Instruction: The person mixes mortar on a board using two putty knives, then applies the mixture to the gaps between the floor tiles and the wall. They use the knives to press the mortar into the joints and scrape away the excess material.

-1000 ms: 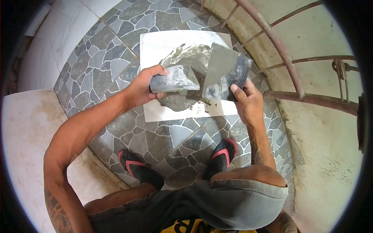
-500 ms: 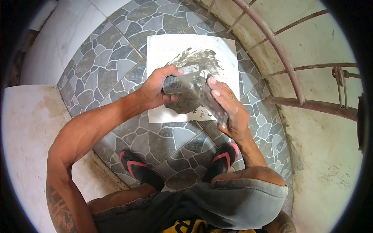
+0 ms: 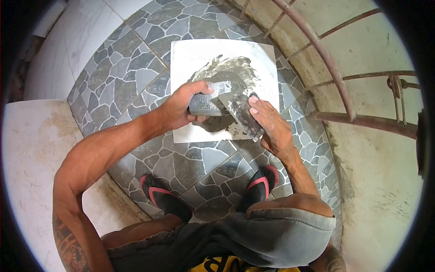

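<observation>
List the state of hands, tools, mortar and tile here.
left hand: shut on flat grey piece, held level
right hand: shut on scraper, blade tilted against the piece's end
scraper: blade coated with mortar
mortar: wet heap, spread over white tile
white tile: lying flat, partly smeared

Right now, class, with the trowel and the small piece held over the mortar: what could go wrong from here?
1. Wet mortar could drop off the trowel past the white tile onto the patterned floor.
2. The left hand grips the small piece by one end; pressure from the right hand could tip it.
</observation>
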Demonstrator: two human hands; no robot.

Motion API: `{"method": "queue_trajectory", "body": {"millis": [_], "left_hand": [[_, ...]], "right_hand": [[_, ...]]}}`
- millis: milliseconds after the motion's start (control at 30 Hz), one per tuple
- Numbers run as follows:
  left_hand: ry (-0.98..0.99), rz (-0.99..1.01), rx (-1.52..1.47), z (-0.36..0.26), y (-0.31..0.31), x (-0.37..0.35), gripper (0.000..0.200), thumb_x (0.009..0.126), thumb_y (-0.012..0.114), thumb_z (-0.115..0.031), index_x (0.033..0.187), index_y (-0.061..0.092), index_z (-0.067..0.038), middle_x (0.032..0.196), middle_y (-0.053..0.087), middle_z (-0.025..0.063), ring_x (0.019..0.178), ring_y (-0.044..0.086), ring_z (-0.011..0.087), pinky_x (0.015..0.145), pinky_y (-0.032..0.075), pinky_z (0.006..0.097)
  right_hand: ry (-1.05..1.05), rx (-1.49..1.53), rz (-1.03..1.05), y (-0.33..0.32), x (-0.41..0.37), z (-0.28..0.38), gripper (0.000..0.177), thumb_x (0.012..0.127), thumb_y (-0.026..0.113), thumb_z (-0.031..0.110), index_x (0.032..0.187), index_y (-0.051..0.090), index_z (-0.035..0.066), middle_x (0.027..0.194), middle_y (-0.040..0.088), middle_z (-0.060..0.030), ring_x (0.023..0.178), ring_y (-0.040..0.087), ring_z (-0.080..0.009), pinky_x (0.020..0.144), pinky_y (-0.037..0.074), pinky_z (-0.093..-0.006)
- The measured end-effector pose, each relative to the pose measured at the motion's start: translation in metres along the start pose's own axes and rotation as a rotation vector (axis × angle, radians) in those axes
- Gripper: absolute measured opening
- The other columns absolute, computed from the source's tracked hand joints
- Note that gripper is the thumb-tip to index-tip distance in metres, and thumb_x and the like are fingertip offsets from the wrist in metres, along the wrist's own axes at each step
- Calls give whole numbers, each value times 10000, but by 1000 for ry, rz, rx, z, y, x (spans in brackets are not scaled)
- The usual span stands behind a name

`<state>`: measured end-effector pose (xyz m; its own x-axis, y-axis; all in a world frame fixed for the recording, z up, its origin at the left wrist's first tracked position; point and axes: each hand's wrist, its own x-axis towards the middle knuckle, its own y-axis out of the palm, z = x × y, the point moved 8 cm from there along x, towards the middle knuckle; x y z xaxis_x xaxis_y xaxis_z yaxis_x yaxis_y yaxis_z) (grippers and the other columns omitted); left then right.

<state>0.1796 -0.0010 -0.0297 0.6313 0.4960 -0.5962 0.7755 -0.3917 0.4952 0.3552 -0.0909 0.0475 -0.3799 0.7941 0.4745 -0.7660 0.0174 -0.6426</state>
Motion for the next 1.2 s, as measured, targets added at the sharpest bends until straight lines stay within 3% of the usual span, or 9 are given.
{"method": "queue_trajectory", "body": {"millis": [133, 367, 467, 567, 600, 767, 867, 1200], "left_hand": [[-14, 49, -13, 1, 4, 0, 322, 863, 565, -296, 1006, 610, -12, 751, 635, 80, 515, 561, 149, 417, 387, 243], [31, -55, -63, -13, 7, 0, 340, 866, 548, -296, 1029, 591, 0, 793, 628, 79, 554, 546, 143, 469, 409, 252], [62, -60, -74, -21, 5, 5, 305, 862, 563, -280, 995, 585, -6, 777, 610, 84, 566, 557, 150, 463, 387, 254], [85, -28, 41, -28, -10, 13, 280, 868, 559, -263, 981, 586, -7, 788, 608, 79, 574, 550, 145, 465, 384, 253], [67, -27, 93, -30, -14, 13, 280, 871, 561, -260, 998, 590, -13, 802, 610, 71, 593, 547, 139, 487, 403, 257], [-4, -147, 215, -26, -19, 13, 263, 885, 576, -236, 1014, 593, -8, 835, 625, 56, 616, 565, 124, 517, 456, 259], [-28, -120, 227, -22, -15, 12, 257, 889, 576, -233, 1013, 595, -9, 834, 627, 55, 622, 568, 115, 513, 464, 256], [-74, -139, 293, -20, -10, 4, 281, 894, 557, -239, 996, 616, 16, 889, 631, 84, 717, 569, 145, 552, 466, 284]], "right_hand": [[41, -40, 51, -1, -12, -12, 787, 550, 605, -199, 1307, 535, 1, 1353, 547, -222, 1281, 519, -367, 1102, 400, -472], [165, -129, 36, -10, -35, -31, 754, 591, 593, -201, 1314, 529, 4, 1334, 560, -218, 1270, 527, -363, 1113, 387, -455], [204, -246, 56, -11, -45, -44, 714, 629, 573, -205, 1307, 527, 12, 1285, 590, -215, 1211, 575, -356, 1043, 453, -424], [462, -260, -66, -29, -57, -48, 640, 676, 554, -200, 1278, 543, 18, 1224, 619, -210, 1121, 624, -357, 933, 511, -400], [422, -300, -93, -37, -49, -38, 578, 708, 530, -194, 1243, 566, 21, 1184, 634, -204, 1047, 648, -365, 861, 529, -395], [258, -301, -18, -35, -23, 3, 585, 665, 552, -185, 1215, 581, 14, 1155, 640, -185, 1034, 643, -348, 876, 520, -405], [168, -298, 16, -26, -14, 12, 612, 619, 577, -166, 1206, 587, 10, 1149, 638, -188, 1047, 636, -352, 887, 515, -421], [121, -278, 75, -2, -13, 6, 621, 581, 614, -124, 1188, 580, 1, 1159, 628, -177, 1075, 615, -345, 912, 501, -424]]}}
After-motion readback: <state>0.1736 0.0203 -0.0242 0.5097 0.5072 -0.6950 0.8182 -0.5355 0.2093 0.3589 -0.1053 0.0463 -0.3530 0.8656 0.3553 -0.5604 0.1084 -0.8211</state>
